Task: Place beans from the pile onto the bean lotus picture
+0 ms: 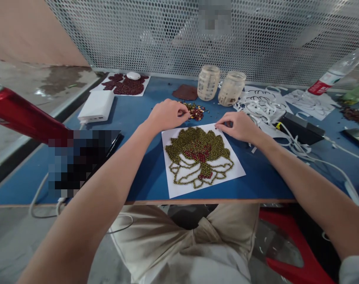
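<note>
On a blue table lies a white sheet (238, 170) with a lotus-like flower (183, 144) made of green and dark red beans; several lower petals are bare outlines. My left hand (167, 114) is closed in a pinch at the near edge of a small pile of mixed beans (197, 112), just above the sheet's far edge. Whatever lies between its fingertips is hidden. My right hand (238, 126) pinches with thumb and forefinger by the sheet's far right corner. A tiny dark spot shows at its fingertips, too small to name.
Two cloudy jars (208, 83) stand behind the pile, beside a brown flat piece (185, 92). A white box (97, 106), a red cylinder (25, 114) and a bean-covered sheet (129, 85) are left. Right are paper strips (260, 108), a black box (303, 128), cables and a bottle (330, 77).
</note>
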`<state>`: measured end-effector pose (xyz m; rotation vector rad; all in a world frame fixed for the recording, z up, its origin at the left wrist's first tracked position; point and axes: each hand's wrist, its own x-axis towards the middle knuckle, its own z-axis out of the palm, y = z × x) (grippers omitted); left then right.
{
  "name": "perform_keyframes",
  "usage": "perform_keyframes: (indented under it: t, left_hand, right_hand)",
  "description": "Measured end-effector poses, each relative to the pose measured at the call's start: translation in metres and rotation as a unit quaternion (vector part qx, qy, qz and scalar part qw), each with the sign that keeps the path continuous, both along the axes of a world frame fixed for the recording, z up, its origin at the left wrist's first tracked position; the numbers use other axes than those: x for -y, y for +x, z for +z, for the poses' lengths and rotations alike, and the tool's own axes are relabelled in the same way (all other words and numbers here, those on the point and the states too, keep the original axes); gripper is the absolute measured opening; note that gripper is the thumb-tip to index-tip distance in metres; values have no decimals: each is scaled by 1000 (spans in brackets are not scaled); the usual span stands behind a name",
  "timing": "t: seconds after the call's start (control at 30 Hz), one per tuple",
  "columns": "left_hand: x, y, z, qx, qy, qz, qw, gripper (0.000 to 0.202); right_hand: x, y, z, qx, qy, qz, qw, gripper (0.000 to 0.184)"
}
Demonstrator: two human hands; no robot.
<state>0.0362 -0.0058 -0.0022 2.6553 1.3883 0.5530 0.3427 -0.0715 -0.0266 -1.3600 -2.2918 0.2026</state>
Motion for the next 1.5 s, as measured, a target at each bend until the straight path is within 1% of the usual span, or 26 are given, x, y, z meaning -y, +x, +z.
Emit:
perform_keyframes:
  t: [0.17,0.27,0.43,0.67,0.8,0.9,0.97,1.07,1.13,1.17,1.2,1.27,1.3,1.37,1.5]
  left_hand:
    - [0,-1,0,0,-6,6,1000,35]
    - [-2,-2,-1,0,-2,5,1000,34]
    - [-4,-1,-3,-4,3,1,1000,34]
    - [1,0,2,-7,-14,6,1000,33]
    - [0,0,2,-11,-18,3,1000,33]
    - [0,0,1,-21,-18,-1,1000,34]
    - [0,0,1,-25,-18,-1,1000,34]
    - [-1,0,1,-26,-20,-1,999,34]
    - [-2,-1,0,-28,-18,-3,999,35]
    - [-2,-1,-1,-29,-17,-3,999,35]
    - [-2,-1,-1,-30,-16,-3,999,35]
    - [-3,-2,-3,-32,-15,-2,999,35]
    - [-3,-2,-3,-33,-14,-2,999,36]
    - [-4,-2,-4,-31,-10,-3,999,36]
    - [-3,-2,-2,-25,-17,-7,1000,35]
  right_hand:
    - [-3,0,-2,12,-15,15,1000,21]
    - [-4,-2,-3,30,-8,12,999,20]
    - [-2,-5,-1,69,-1,35,997,20]
    - [3,-11,5,113,14,34,993,17]
    - [1,-12,2,123,19,30,992,15]
    - [-3,-9,-2,120,11,28,992,13]
    - [-5,-6,-2,105,4,26,994,12]
    - [2,-5,9,71,4,29,997,11]
    - [15,-9,21,47,-6,59,997,10]
    - [24,-13,28,38,-26,89,995,8]
    - [33,-18,33,31,-56,126,990,7]
    - [52,-30,41,23,-129,206,970,6]
    - [60,-36,44,22,-155,239,958,7]
    - [73,-46,45,30,-173,282,943,9]
    - [81,-54,40,51,-161,310,935,10]
